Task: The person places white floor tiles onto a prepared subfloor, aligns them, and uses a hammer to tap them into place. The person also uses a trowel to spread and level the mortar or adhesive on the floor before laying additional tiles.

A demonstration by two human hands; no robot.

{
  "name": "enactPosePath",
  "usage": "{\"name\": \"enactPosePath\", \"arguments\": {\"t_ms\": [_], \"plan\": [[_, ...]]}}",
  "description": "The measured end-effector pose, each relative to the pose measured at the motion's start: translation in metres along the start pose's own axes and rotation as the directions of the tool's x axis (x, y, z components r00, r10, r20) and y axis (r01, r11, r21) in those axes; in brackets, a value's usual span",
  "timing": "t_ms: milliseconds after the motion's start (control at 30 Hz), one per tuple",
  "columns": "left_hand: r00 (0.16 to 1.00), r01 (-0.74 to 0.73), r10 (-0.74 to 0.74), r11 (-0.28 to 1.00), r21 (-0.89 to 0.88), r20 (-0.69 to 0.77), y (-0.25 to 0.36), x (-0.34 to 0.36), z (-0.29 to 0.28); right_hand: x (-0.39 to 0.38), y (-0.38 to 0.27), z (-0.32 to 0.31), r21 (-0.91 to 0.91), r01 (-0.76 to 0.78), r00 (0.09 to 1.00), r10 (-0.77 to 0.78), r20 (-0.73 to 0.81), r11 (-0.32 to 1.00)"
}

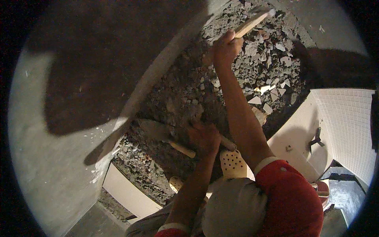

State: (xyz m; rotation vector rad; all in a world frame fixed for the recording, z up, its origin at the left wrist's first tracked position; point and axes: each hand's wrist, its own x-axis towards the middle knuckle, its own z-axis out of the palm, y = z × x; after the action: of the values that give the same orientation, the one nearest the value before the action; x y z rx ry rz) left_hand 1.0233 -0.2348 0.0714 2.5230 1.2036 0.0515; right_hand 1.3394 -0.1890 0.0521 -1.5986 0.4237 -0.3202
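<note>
My right hand is reached out far over the rubble, its fingers closed round a wooden-handled tool. The tool's far end is blurred, so its kind does not show. Closer in, my left hand is low over the dark, shadowed ground, and its fingers are hard to make out. A short rod-like handle sticks out beside its wrist; whether the hand grips it is unclear. Left of that hand lies a trowel, its grey blade flat on the ground and its wooden handle toward me.
Broken stone and mortar rubble covers the ground, with white tile shards on it. A grey wall rises at left. White tiles and a black three-armed piece are at right. My perforated shoe stands below.
</note>
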Motion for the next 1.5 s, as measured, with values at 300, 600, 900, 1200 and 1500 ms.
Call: {"name": "enactPosePath", "arguments": {"t_ms": [300, 600, 900, 1200, 1500], "plan": [[0.998, 0.065, -0.065, 0.998, 0.004, -0.006, -0.004, -0.001, 0.017, 0.029, -0.018, 0.013, -0.392, 0.011, 0.957, 0.105, 0.272, 0.92], [0.998, -0.049, 0.045, 0.996, 0.075, 0.047, -0.016, -0.007, 0.025, 0.081, -0.031, 0.027, -0.408, 0.176, 0.97, -0.087, 0.227, 0.896], [0.996, 0.04, -0.046, 0.996, 0.083, 0.075, -0.015, -0.004, 0.025, 0.098, 0.026, 0.025, -0.255, 0.078, 0.986, -0.037, 0.161, 0.964], [0.999, 0.02, -0.013, 0.981, 0.194, -0.04, -0.009, -0.007, 0.018, 0.044, 0.028, -0.09, -0.507, 0.006, 0.962, 0.134, 0.238, 0.862], [0.995, -0.042, 0.064, 0.964, 0.264, -0.076, -0.004, -0.004, 0.006, -0.016, 0.034, -0.166, -0.507, 0.72, 0.685, -0.369, 0.628, 0.475]]}}
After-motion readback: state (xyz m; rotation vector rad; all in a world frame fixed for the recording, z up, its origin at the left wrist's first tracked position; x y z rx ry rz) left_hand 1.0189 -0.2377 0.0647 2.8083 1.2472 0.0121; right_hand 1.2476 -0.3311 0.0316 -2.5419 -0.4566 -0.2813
